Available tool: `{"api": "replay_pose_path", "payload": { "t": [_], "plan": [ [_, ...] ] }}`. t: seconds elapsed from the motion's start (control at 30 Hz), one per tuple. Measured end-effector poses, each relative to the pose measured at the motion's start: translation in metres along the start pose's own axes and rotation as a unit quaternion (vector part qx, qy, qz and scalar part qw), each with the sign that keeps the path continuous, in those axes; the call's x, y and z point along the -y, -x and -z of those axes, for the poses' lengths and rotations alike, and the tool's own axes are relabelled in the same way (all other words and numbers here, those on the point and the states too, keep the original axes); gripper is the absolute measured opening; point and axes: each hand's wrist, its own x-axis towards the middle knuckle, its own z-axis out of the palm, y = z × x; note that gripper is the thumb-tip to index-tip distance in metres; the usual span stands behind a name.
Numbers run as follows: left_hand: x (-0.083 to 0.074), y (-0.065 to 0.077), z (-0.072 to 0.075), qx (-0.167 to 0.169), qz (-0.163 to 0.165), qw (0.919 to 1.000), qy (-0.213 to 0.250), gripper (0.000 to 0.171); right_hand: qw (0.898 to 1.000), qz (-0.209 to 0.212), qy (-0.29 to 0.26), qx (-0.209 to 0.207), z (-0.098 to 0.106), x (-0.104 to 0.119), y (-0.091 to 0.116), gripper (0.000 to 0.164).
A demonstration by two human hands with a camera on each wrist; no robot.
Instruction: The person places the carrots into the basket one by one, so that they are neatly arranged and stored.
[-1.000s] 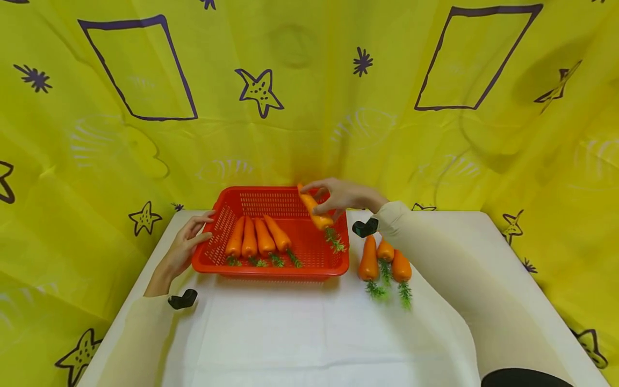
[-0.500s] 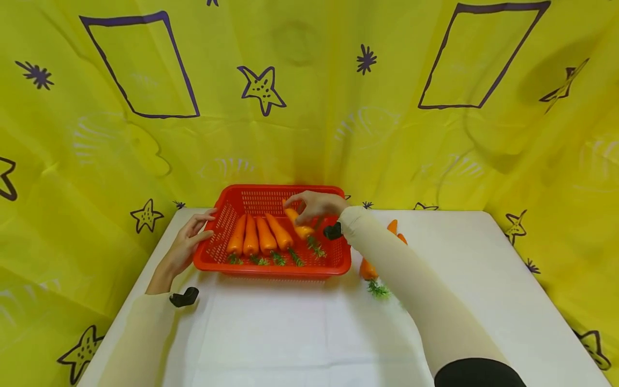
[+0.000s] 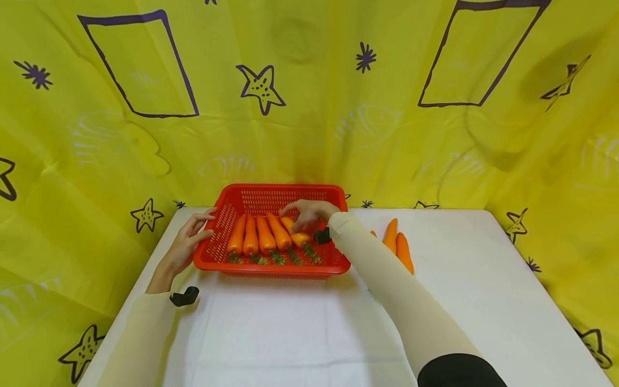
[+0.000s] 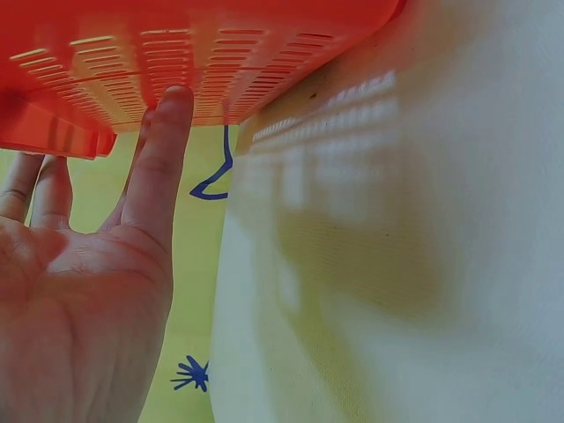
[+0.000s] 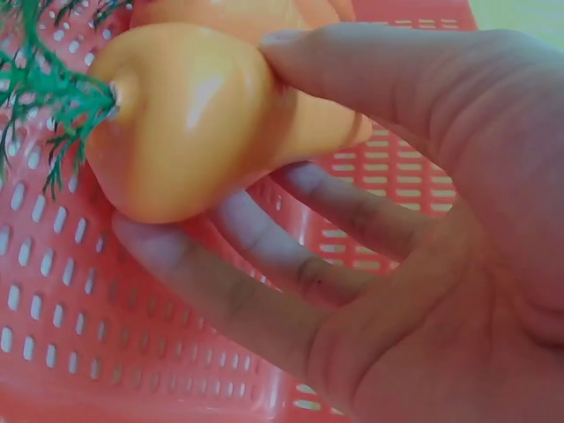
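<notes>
White-covered table [image 3: 271, 333]; yellow printed curtain [image 3: 309, 150] behind and at both sides. Red basket [image 3: 271, 271] at far edge, toward left corner: four carrots [image 3: 251, 239] lined up, fifth carrot [image 5: 176, 123] beside, pinched in right hand [image 3: 309, 212]. Left hand [image 3: 184, 246] against basket's left side, fingers outstretched. Three loose carrots [image 3: 405, 253] right of basket, partly hidden by sleeve [image 3: 387, 279].

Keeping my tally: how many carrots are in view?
8: four carrots lie side by side in the red basket, a fifth there is in the right hand, three lie on the table, partly behind the right sleeve; more may be hidden.
</notes>
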Motion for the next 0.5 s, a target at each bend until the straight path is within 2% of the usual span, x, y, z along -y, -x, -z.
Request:
{"api": "replay_pose_path", "payload": {
  "t": [0.3,0.5],
  "plan": [
    [0.0008,0.0000,0.0005,-0.002,-0.003,1.0000,0.000,0.031,0.999,-0.020,-0.039,0.006,-0.0045,-0.0023,-0.0062,0.065],
    [0.0002,-0.0002,0.0000,0.001,-0.003,1.0000,0.003,0.031,0.999,-0.013,-0.033,0.001,-0.0055,-0.0054,-0.0078,0.064]
  ]
}}
